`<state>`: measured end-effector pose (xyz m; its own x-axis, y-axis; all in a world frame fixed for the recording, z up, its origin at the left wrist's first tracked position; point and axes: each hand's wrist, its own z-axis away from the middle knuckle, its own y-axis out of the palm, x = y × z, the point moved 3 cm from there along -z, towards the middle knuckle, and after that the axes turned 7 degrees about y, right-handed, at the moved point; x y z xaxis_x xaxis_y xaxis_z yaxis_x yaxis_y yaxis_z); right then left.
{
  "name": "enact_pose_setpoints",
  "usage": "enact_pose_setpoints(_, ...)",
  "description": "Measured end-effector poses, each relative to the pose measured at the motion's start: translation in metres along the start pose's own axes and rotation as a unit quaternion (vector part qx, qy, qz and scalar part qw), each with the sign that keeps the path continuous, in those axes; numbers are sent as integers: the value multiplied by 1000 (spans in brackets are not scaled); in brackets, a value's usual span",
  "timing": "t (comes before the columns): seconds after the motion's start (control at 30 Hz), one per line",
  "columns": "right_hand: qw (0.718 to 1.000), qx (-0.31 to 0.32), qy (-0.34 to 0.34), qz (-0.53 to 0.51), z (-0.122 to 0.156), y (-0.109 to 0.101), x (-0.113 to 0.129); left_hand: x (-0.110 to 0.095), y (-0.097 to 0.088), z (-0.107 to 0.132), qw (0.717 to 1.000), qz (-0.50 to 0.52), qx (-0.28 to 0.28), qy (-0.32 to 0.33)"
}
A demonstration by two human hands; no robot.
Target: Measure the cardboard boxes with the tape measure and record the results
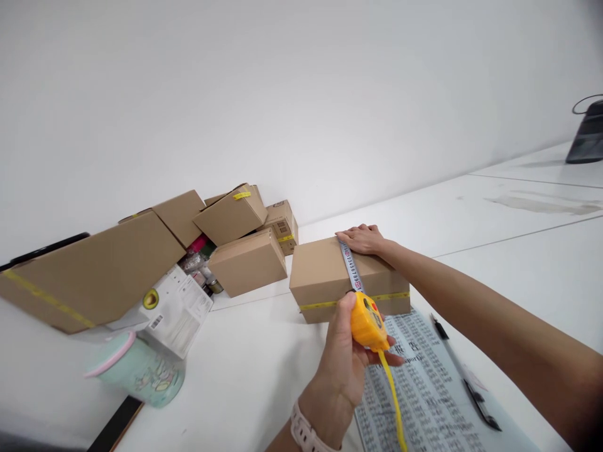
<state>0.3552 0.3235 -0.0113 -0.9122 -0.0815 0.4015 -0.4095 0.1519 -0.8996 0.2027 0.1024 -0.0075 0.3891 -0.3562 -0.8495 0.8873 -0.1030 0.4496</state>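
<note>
A small cardboard box [325,276] with a yellow tape band stands on the white table. My left hand [342,358] grips a yellow tape measure [370,321] at the box's near edge. Its metal blade [350,267] runs across the box top to the far edge. There my right hand [363,240] presses the blade's end down, fingers curled over the far edge.
Several cardboard boxes [235,216] are heaped at the back left against the wall, with a white carton [179,311] and a mint-green cup [136,370] in front. A printed sheet [424,383] and a black pen [464,380] lie by the box. A dark object [586,135] sits far right.
</note>
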Motion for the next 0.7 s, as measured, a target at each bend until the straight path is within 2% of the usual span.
enact_pose_setpoints(0.33,1000,-11,1,-28,1,1,-1,8,5,-3,1000,10,-10,1)
enact_pose_setpoints(0.47,996,-37,14,-75,7,-13,4,5,2,-1,1000,3,15,9)
enact_pose_setpoints(0.57,975,-137,31,-170,25,-39,-6,0,-16,10,997,-14,37,65)
enact_pose_setpoints(0.63,931,-221,52,-286,48,-56,-24,-6,-39,19,988,-38,23,150)
enact_pose_setpoints(0.7,888,-238,97,-380,76,-62,-47,-14,-69,25,968,-75,-22,238)
